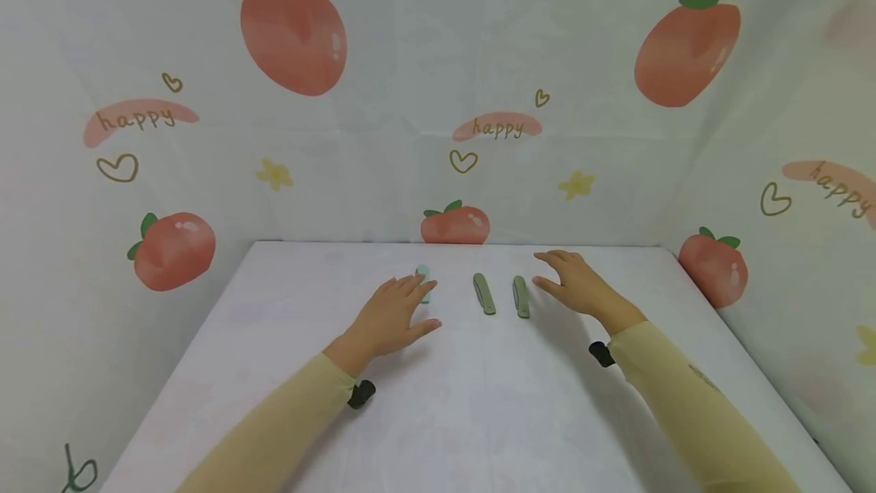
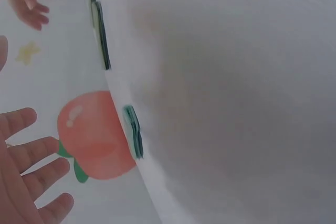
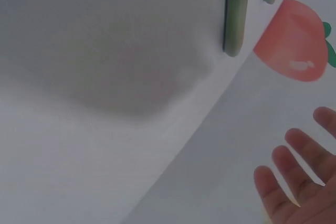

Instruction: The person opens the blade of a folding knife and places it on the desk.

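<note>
Two slim olive-green folded pieces with a slot along one side, resembling folding knives, lie side by side on the table: a middle one (image 1: 484, 294) and a right one (image 1: 522, 297). A third, mint-coloured piece (image 1: 422, 270) is partly hidden behind my left hand (image 1: 386, 318). That hand hovers over the table with fingers spread, holding nothing; in the left wrist view the mint piece (image 2: 134, 132) lies beyond its fingertips. My right hand (image 1: 578, 284), also raised and empty with fingers extended, is just right of the right olive piece, which the right wrist view shows closest (image 3: 237, 14).
A white-covered table (image 1: 479, 417) extends under both arms. Behind it and at the sides hangs a pale cloth (image 1: 383, 173) printed with red fruit, hearts and flowers. A small black wrist device (image 1: 361, 394) sits below the left cuff, another black device (image 1: 602, 354) at the right.
</note>
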